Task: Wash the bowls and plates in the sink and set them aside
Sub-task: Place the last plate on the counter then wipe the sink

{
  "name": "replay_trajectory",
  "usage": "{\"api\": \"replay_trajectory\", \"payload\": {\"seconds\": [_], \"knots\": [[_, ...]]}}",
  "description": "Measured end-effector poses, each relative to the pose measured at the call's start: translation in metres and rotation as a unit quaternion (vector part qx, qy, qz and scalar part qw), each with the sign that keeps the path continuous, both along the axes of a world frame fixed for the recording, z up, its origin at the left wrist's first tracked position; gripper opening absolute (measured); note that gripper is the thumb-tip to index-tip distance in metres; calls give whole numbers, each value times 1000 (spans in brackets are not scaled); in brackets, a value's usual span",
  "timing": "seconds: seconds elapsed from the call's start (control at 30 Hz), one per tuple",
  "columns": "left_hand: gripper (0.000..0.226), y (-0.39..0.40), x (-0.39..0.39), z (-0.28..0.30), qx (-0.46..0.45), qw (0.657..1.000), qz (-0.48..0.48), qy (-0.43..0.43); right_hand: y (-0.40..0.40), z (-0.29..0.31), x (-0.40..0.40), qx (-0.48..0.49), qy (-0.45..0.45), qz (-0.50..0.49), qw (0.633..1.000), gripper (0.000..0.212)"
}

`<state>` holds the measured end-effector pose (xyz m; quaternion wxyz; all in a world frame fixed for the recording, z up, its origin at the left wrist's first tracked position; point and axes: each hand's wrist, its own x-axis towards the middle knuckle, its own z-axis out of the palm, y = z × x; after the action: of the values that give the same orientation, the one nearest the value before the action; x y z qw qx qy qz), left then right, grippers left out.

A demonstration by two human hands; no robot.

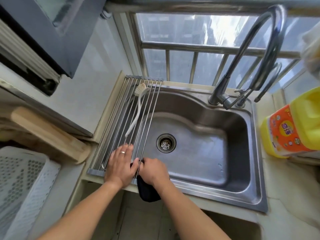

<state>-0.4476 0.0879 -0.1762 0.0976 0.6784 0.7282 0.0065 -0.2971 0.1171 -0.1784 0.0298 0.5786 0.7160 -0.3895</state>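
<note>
I see my left hand (121,163) lying flat on the roll-up rack (121,122). Just beside it, my right hand (152,172) grips a dark cloth (147,191). A dish brush (136,108) lies beyond my left fingers.

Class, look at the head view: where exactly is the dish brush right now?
The brush lies on the roll-up rack over the sink's left side, bristles toward the window, handle pointing toward the left hand.
</note>
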Motion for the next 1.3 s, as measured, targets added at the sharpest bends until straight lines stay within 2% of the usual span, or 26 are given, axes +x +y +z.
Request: {"api": "replay_trajectory", "payload": {"seconds": [0.1,0.2,0.33,0.5,0.63,0.97,1.13,1.3], "knots": [[67,1,-1,1,-6,1000,1,-5,2,-1,3,-50,22,25,998,37],[69,0,-1,3,-17,1000,2,-1,0,3,43,-88,24,37,995,38],[67,-1,-2,5,-22,1000,-6,-10,-7,9,135,-111,-52,19,992,38],[68,-2,0,5,-9,1000,-14,-24,-25,15,226,-97,-184,-84,975,41],[75,0,-5,1,12,999,-29,-22,-26,18,193,-55,-197,-122,971,40],[78,-1,-8,-7,29,998,-48,-13,-21,13,29,-6,-53,-58,997,38],[78,-1,-10,-7,25,998,-54,-10,-16,16,64,-68,-30,-39,996,32],[79,-1,-9,-8,27,997,-59,-32,-21,23,169,-114,-93,-70,987,34]]}}
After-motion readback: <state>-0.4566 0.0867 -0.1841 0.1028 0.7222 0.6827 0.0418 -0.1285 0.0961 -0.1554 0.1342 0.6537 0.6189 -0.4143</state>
